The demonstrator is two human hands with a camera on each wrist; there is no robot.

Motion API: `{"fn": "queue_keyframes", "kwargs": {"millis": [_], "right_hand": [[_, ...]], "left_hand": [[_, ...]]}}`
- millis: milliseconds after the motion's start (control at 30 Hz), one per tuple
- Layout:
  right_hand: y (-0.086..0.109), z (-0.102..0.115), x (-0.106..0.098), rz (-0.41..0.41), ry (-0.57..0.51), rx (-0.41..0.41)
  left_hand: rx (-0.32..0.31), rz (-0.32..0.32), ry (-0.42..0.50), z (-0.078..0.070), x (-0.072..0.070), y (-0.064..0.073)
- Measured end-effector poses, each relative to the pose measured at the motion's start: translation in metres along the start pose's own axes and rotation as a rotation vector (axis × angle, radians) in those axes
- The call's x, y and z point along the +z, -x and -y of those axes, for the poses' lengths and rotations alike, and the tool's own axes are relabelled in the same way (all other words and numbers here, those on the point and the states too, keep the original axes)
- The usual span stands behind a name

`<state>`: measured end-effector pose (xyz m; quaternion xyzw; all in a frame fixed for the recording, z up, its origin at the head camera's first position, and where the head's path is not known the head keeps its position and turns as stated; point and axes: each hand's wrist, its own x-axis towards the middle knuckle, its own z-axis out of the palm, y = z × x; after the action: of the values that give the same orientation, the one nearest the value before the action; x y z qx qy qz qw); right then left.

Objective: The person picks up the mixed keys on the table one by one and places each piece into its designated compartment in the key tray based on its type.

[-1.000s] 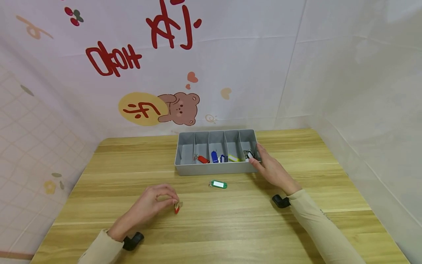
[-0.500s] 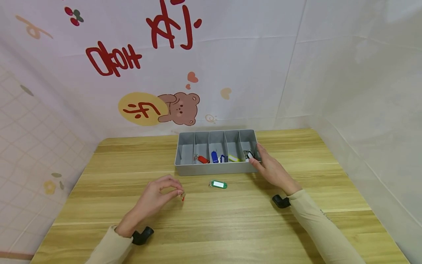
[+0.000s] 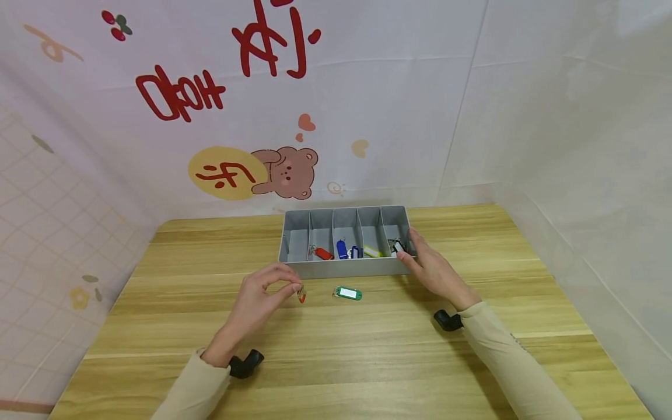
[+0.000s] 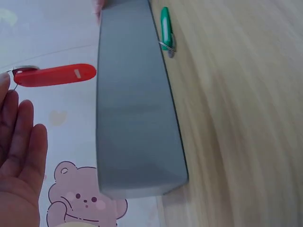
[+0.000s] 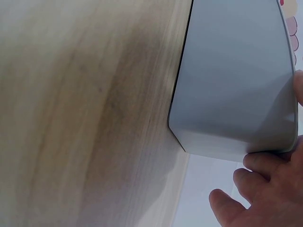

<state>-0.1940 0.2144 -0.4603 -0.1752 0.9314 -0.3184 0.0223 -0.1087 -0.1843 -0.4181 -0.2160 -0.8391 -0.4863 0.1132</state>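
Observation:
My left hand [image 3: 265, 297] pinches a red key tag [image 4: 57, 75] by its ring end, with a metal key beside the ring. The tag hangs above the table, left of a green key tag [image 3: 349, 293] lying in front of a grey compartment box [image 3: 341, 268]. At the box's right end, my right hand [image 3: 436, 271] holds the corner, thumb over the front rim and fingers against the end wall. Inside the box lie another red key tag [image 3: 323, 254], blue key tags [image 3: 342, 249], a yellow one [image 3: 373, 252] and a black-and-white one [image 3: 398, 248].
The wooden table [image 3: 367, 361] carries the box near its back edge. A white printed cloth [image 3: 394, 116] rises behind the table and along both sides. Black wrist mounts [image 3: 247, 364] sit at both sleeve cuffs.
My left hand has moved up and to the right with the red key tag, closer to the box's front. The right hand, the box and the green tag have stayed in place.

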Motion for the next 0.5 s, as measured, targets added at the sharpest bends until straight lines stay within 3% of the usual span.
{"fn": "queue_keyframes", "kwargs": {"millis": [167, 400, 500], "right_hand": [[0.000, 0.000, 0.000, -0.007, -0.003, -0.004], [0.000, 0.000, -0.001, 0.002, -0.011, 0.001], [-0.001, 0.000, -0.001, 0.003, -0.011, 0.000]], "left_hand": [[-0.028, -0.051, 0.026, -0.005, 0.006, -0.009], [0.024, -0.129, 0.114, -0.010, 0.018, -0.024], [0.018, -0.159, 0.141, -0.011, 0.023, -0.032]]}}
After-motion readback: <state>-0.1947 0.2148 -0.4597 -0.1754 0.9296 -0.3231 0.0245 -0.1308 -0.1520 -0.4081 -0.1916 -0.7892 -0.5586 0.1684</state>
